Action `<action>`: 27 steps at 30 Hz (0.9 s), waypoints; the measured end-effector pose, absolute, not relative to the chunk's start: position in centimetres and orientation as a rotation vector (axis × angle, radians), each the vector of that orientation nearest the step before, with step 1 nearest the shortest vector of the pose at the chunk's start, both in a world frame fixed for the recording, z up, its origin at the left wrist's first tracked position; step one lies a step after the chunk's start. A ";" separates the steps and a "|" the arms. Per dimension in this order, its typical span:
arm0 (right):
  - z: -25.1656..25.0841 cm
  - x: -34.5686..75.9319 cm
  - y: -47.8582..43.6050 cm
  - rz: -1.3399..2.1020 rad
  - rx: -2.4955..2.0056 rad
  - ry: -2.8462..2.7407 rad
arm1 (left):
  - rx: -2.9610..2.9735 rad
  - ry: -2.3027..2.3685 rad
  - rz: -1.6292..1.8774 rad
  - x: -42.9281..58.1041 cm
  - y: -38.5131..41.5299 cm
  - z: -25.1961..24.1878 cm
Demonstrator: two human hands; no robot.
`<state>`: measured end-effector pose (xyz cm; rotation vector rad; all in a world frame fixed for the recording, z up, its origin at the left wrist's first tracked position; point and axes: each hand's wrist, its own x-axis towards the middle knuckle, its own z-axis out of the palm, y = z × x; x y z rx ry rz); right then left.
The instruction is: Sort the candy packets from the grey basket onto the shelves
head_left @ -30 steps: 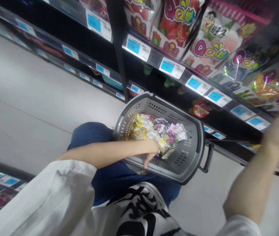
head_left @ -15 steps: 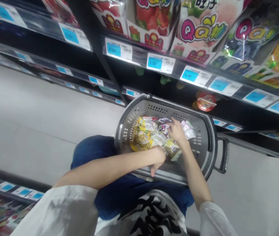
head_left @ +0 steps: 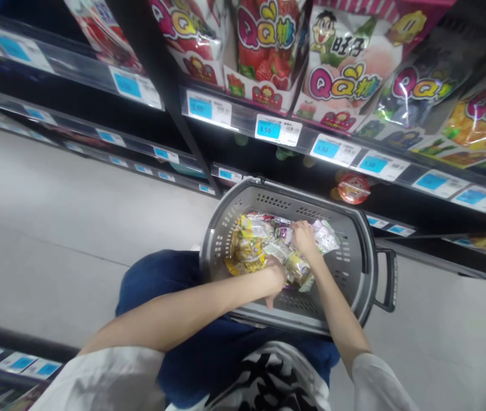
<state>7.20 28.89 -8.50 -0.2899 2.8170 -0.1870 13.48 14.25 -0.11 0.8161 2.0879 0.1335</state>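
A grey plastic basket point(head_left: 356, 260) hangs in front of my knees, holding several colourful snack packets point(head_left: 251, 245). My left hand point(head_left: 275, 277) curls over the basket's near rim and grips it. My right hand point(head_left: 305, 238) reaches into the basket from the right and rests on the packets, its fingers bent down among them. Whether it holds a packet is hidden by the hand itself. The basket's black side handle point(head_left: 391, 279) sticks out to the right.
A black store shelf with blue price tags point(head_left: 277, 130) stands right behind the basket, with big QQ candy bags point(head_left: 337, 74) on it and a red round pack point(head_left: 354, 188) one level down. Grey floor lies to the left; another shelf edge point(head_left: 12, 359) is at bottom left.
My right hand came down from the shelf at the right into the basket and now lies on the packets. The left hand kept its grip. The view tilted slightly.
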 end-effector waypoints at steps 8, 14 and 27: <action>-3.0 8.9 28.5 -1.071 -0.412 3.042 | 0.896 2.191 -0.051 8.4 11.8 4.5; 0.2 10.1 27.9 -1.665 -0.333 3.016 | 0.916 2.384 -0.097 6.4 9.8 6.1; 0.2 8.8 29.1 -2.892 0.640 1.709 | 0.455 2.541 1.030 6.4 7.8 7.0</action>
